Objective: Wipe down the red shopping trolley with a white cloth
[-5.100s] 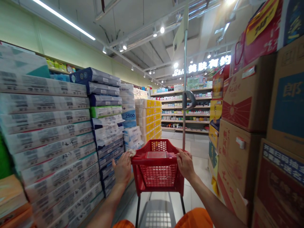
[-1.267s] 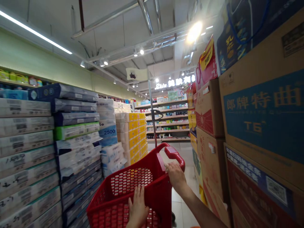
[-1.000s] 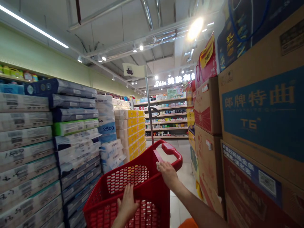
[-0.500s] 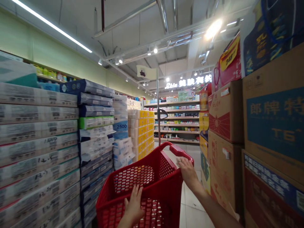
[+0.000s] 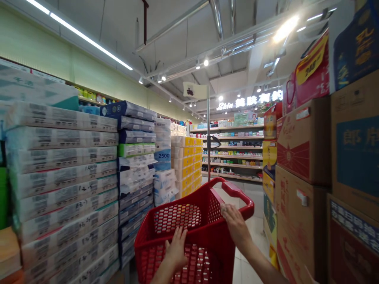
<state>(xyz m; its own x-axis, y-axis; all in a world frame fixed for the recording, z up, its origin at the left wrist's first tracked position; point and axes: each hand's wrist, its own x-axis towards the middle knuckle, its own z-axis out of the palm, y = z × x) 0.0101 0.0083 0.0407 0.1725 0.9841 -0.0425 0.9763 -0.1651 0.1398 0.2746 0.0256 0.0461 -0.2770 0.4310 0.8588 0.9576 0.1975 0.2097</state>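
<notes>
Fingers of the right hand [image 5: 237, 228] curl close together on a pale wad [image 5: 225, 207], holding it against the rim of the cart [image 5: 217, 242] just beside the handle [image 5: 235, 191]; the thumb is hidden. Fingers of the left hand [image 5: 175, 254] stand apart, laid over the cart's near side and gripping nothing, though whether the palm bears on the plastic I cannot tell. The step in hand looks like rubbing the wad over the rim while the left hand steadies the cart; the next move, I judge, calls for light pressure along that edge and a little bracing, so that the cart does not shift. The cart stands turned, its handle to the right, and its red plastic is smooth and glossy, with rounded edges and walls pierced by honeycomb holes. The wad seems soft and crumpled, like cloth or tissue. Behind the cart rises a thin pole [image 5: 209, 163] with a grey loop [image 5: 209, 142] and a flag [image 5: 196, 91]. Left of the cart, soft packs [image 5: 65, 173] in crinkled, shiny film are stacked high; right of it stand stiff, square-edged cartons [image 5: 299, 154]; well beyond it run straight shelves [image 5: 232, 176].
</notes>
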